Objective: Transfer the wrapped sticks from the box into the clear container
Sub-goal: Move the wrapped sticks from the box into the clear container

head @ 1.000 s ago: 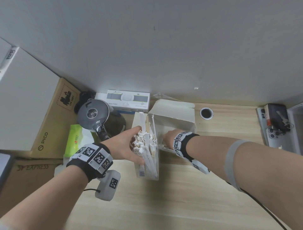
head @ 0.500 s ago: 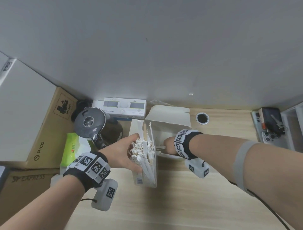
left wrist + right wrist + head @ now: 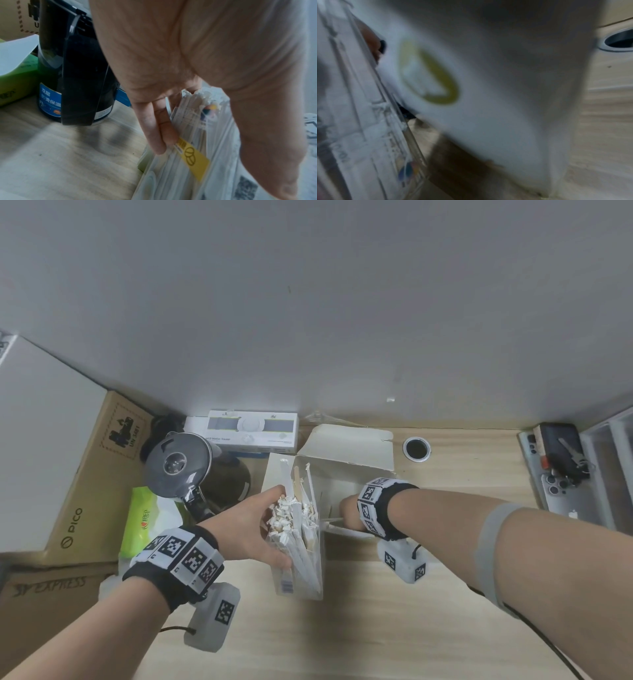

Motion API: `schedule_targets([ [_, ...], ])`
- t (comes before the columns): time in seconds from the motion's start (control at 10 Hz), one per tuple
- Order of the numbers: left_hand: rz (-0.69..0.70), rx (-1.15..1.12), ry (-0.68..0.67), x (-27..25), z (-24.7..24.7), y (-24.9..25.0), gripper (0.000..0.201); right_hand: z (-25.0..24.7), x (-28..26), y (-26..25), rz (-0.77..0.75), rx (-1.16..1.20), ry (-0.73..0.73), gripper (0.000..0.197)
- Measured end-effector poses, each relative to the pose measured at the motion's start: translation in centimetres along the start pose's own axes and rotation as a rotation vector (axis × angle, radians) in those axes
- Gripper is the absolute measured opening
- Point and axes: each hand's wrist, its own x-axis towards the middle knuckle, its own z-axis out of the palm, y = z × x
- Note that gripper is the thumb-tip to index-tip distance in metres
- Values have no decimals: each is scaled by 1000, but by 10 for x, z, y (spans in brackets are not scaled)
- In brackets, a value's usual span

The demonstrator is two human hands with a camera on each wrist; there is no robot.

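A clear container (image 3: 301, 573) stands upright at the middle of the wooden table, packed with paper-wrapped sticks (image 3: 291, 515). My left hand (image 3: 270, 525) clasps it from the left, with the thumb on its near wall. In the left wrist view the fingers (image 3: 154, 128) lie along the far wall. Just right of it stands the white box (image 3: 349, 460) with its lid folded back. My right hand (image 3: 347, 508) reaches down into the box, and its fingers are hidden. A thin stick (image 3: 330, 520) pokes out beside that hand. The right wrist view shows only the box's outer wall (image 3: 488, 94) and the container (image 3: 359, 121).
A dark kettle (image 3: 178, 467) and a green tissue pack (image 3: 144, 518) stand left of the container. Cardboard boxes (image 3: 85, 491) are stacked further left, and a white tracker box (image 3: 253, 429) sits against the wall. A cable hole (image 3: 416, 448) and phones with keys (image 3: 561, 467) are on the right.
My right hand has sunk deeper into the box and the wrist has turned, so its camera housing now hangs below. The left hand keeps its hold on the container.
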Motion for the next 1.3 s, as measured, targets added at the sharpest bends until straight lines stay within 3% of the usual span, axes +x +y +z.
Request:
schedule_targets([
  [0.1,7,-23,4,1,-2,2,95,1,32,11,-11,-231,-87,21],
  [0.2,13,-25,2,2,-2,7,94,-17,-7,-1,-10,15,0,6],
  [0.3,22,-43,12,3,-1,9,94,-31,-19,-9,-56,-127,-14,12],
  [0.4,34,-74,10,5,0,13,88,-42,-27,-14,9,-191,-62,30],
  [0.5,33,-71,-8,5,0,19,77,-57,-43,-8,50,-235,31,31],
  [0.6,2,-18,-4,0,1,31,92,-66,-56,3,63,-232,63,52],
  [0.7,-46,28,-2,-5,-1,38,136,-71,-70,17,108,-171,102,75],
  [0.8,-94,113,8,-12,1,48,147,-77,-95,31,123,-152,165,75],
  [0.9,-133,149,46,-22,4,58,134,-85,-130,45,123,-102,270,74],
  [1.0,-155,173,81,-31,8,58,149,-90,-156,54,118,-31,356,71],
  [1.1,-166,180,93,-36,13,53,151,-93,-182,55,53,18,404,71],
  [1.3,-171,189,91,-36,21,55,131,-82,-191,15,-130,-265,315,54],
])
